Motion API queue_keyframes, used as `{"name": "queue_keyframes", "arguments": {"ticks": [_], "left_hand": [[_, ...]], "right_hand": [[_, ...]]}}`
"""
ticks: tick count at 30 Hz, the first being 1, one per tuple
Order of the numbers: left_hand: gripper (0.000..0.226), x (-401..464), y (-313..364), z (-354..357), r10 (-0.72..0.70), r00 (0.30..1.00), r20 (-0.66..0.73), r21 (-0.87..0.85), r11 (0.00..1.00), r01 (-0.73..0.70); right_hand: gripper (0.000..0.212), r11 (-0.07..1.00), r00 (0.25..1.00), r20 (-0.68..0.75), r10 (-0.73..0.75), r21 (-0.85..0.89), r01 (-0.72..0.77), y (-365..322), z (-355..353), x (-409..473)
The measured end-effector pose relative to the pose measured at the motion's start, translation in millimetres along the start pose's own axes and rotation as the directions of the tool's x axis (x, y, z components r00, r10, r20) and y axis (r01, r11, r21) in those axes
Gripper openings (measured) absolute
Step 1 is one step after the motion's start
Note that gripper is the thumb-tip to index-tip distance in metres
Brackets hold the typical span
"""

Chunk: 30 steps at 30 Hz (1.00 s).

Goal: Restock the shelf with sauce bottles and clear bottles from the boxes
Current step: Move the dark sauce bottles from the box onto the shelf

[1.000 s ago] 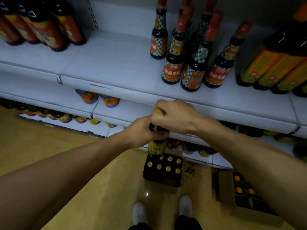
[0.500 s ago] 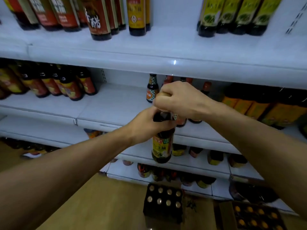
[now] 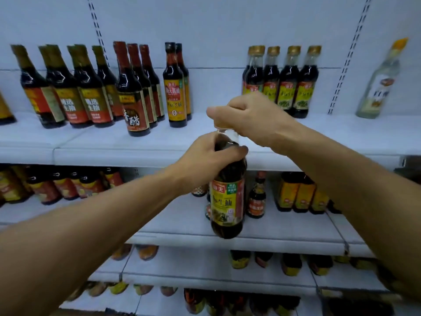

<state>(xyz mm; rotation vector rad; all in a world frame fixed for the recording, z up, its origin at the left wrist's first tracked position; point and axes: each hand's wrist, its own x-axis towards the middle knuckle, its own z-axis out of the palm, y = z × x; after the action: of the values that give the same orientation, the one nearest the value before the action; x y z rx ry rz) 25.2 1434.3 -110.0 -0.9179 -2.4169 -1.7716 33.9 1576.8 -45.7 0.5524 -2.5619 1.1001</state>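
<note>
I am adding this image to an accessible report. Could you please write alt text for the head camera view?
Two hands hold a dark sauce bottle in the air before white store shelves: the left hand grips its shoulder, the right hand grips its top. Rows of sauce bottles stand on the upper shelf, with a gap straight ahead.

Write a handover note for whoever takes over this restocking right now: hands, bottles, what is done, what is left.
Left hand: grips the shoulder of the sauce bottle.
Right hand: grips the same bottle at its top; the cap is hidden.
The bottle is upright in the air, in front of the shelves, not yet set down.
Top shelf: four matching gold-capped bottles stand to the right, with a bare gap beside them. A clear bottle stands far right.
Done: some bottles of both kinds already shelved.
Left: place this bottle, probably in that gap. The boxes are out of view.
</note>
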Motion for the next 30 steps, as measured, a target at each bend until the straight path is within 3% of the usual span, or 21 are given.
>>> {"name": "queue_keyframes", "arguments": {"ticks": [7,12,16,24,27,30], "left_hand": [[0.013,29.3,43.6,-10.9,0.064,0.997,0.045,-0.056,0.997,-0.062],[0.013,53.6,64.3,-11.8,0.117,0.990,0.072,-0.082,0.990,-0.111],[0.012,77.2,76.4,-8.4,0.181,0.979,0.095,-0.110,0.979,-0.170],[0.029,135.2,86.4,16.9,0.176,0.978,0.109,-0.131,0.978,-0.161],[0.039,152.1,67.0,29.8,0.116,0.984,0.133,-0.143,0.985,-0.097],[0.040,165.0,29.1,45.6,0.038,0.993,0.109,-0.135,0.991,-0.023]], "right_hand": [[0.067,0.996,0.975,-0.215,-0.055,0.062,0.070,-23.1,-31.0,7.5],[0.041,0.992,0.970,-0.236,-0.051,0.098,0.076,-19.2,-52.9,15.5],[0.023,0.985,0.984,-0.167,-0.067,0.147,0.092,-3.7,-69.6,24.0],[0.020,0.967,0.964,-0.238,-0.118,0.192,0.166,33.1,-113.9,53.8],[0.031,0.972,0.964,-0.254,-0.084,0.193,0.136,61.6,-130.8,69.1],[0.027,0.970,0.955,-0.287,-0.068,0.205,0.130,91.8,-143.2,84.1]]}}
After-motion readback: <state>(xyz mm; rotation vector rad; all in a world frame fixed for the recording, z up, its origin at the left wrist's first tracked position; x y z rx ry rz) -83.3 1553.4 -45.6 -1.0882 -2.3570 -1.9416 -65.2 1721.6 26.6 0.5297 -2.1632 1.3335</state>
